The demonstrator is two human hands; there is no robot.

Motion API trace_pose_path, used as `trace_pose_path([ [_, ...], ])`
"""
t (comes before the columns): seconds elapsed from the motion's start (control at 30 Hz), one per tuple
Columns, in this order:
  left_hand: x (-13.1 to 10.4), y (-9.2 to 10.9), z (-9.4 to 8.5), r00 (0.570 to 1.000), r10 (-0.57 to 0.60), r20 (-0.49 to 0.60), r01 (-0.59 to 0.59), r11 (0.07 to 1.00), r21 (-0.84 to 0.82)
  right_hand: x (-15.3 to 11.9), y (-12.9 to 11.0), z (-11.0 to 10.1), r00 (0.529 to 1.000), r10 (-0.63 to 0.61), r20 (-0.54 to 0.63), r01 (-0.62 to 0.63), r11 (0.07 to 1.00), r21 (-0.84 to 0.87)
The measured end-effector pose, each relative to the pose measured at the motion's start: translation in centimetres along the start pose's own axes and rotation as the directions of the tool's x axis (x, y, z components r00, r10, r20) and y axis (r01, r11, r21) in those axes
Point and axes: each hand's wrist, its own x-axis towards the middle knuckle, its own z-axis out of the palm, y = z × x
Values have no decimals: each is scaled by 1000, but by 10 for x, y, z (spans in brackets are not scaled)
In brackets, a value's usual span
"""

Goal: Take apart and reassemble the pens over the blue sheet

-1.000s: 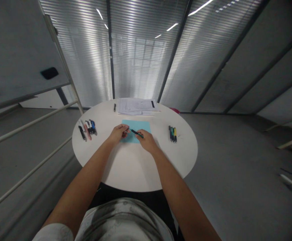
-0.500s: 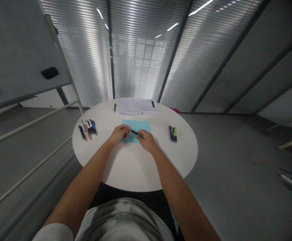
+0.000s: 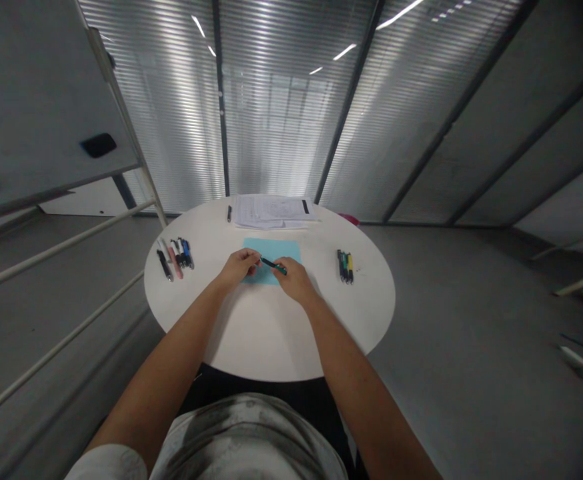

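A dark pen with a green end [image 3: 273, 265] is held slantwise over a light blue sheet [image 3: 271, 247] on the round white table. My right hand [image 3: 292, 277] grips its green end. The fingertips of my left hand [image 3: 240, 265] are pinched at the pen's other tip, over the sheet's left side. Pens in black, pink, white and blue [image 3: 175, 257] lie in a group to the left. On the right is a smaller group of dark, green and yellow pens [image 3: 345, 268].
A stack of printed papers [image 3: 271, 212] lies at the table's [image 3: 266, 340] far edge, with a single dark pen [image 3: 229, 214] to its left. A whiteboard on a metal frame [image 3: 144, 167] stands at the left. Blinds hang behind the table.
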Motion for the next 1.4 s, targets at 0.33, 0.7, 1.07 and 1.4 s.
trace_pose_path([
  [0.33,-2,4,0,1000,-29,10,29,999,17,1,2,2,1000,-22,1,22,999,30],
  [0.7,-2,5,-3,994,-92,57,100,981,-164,2,2,1,998,-62,-4,62,993,99],
  [1.07,-5,12,-2,990,-117,78,136,937,-323,1,-3,3,998,28,-47,-19,982,187],
  [1.4,-3,12,-3,994,-108,23,109,928,-355,1,-2,2,999,41,-10,-36,952,305],
])
